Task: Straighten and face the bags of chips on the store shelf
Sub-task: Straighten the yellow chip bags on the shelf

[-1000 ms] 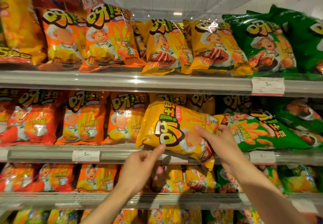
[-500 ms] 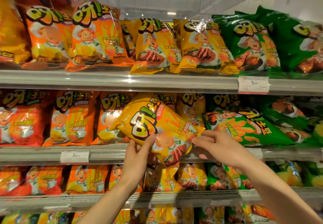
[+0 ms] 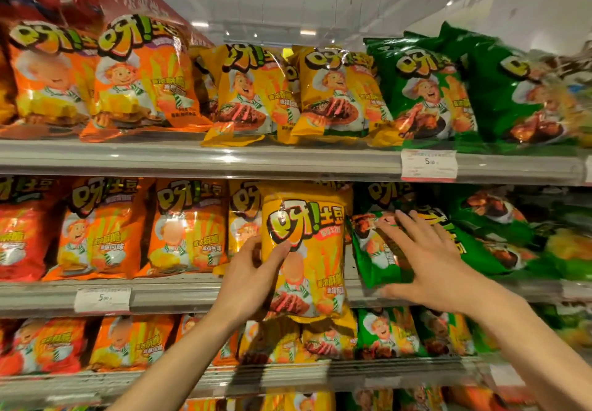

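From the head camera, the left hand (image 3: 248, 277) grips the left edge of a yellow chip bag (image 3: 304, 250), thumb across its front, holding it upright and face-forward in front of the middle shelf (image 3: 179, 295), its lower end hanging past the shelf lip. The right hand (image 3: 426, 261) lies flat with fingers spread on a green chip bag (image 3: 378, 266) that leans tilted just right of the yellow one. Orange bags (image 3: 189, 228) stand upright to the left.
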{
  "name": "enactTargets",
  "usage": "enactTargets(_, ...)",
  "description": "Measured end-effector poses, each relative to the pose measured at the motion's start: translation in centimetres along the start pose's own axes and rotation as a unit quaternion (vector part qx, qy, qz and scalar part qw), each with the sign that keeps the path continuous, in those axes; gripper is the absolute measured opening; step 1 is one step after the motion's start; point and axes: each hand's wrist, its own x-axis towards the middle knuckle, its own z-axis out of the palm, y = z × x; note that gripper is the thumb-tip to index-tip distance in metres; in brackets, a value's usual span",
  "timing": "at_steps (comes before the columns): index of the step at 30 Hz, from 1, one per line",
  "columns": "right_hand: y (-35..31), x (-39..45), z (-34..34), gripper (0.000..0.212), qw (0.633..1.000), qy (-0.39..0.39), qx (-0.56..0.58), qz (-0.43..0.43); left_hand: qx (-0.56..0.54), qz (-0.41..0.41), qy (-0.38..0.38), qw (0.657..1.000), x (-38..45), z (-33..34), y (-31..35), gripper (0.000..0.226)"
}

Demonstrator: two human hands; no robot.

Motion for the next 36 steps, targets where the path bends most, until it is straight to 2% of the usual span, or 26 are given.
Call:
enactTargets(2, 1.0, -0.1, 1.2, 0.111, 1.0, 0.0, -0.018, 0.011, 0.022, 0.008, 0.02, 1.0, 0.6, 0.6, 0.4, 0.074)
enactTargets(7, 2.0, 0.1, 2.7, 0.09, 0.996, 0.082, 0.035, 0.007, 0.082, 0.001, 0.083, 0.993, 1.6, 1.3, 1.2, 0.074)
enactTargets(14, 2.9, 1.4, 1.8, 0.079, 0.974, 0.187, 0.118, 0.042, 0.163, 0.041, 0.131, 0.977, 2.5, 1.9, 2.4, 0.042)
enactTargets(23, 3.0, 1.6, 2.2, 0.073, 0.95, 0.242, 0.185, 0.074, 0.221, 0.028, 0.105, 0.969, 5.4, 6.7, 3.6, 0.058)
enactTargets(26, 2.7, 1.4, 2.4, 0.073, 0.947, 0.25, 0.186, 0.078, 0.257, 0.022, 0.106, 0.96, 6.1, 8.0, 4.2, 0.056)
enactTargets(32, 1.4, 1.5, 4.2, 0.073, 0.957, 0.252, 0.126, 0.064, 0.238, 0.004, -0.005, 0.971, 6.9, 7.7, 4.3, 0.052)
enactTargets(34, 1.1, 1.7, 4.5, 0.077, 0.96, 0.251, 0.102, 0.069, 0.251, 0.041, -0.004, 0.967, 6.1, 6.3, 4.1, 0.055)
enactTargets(36, 0.6, 1.9, 4.8, 0.085, 0.963, 0.246, 0.078, 0.079, 0.276, 0.113, 0.031, 0.954, 5.1, 4.6, 3.4, 0.055)
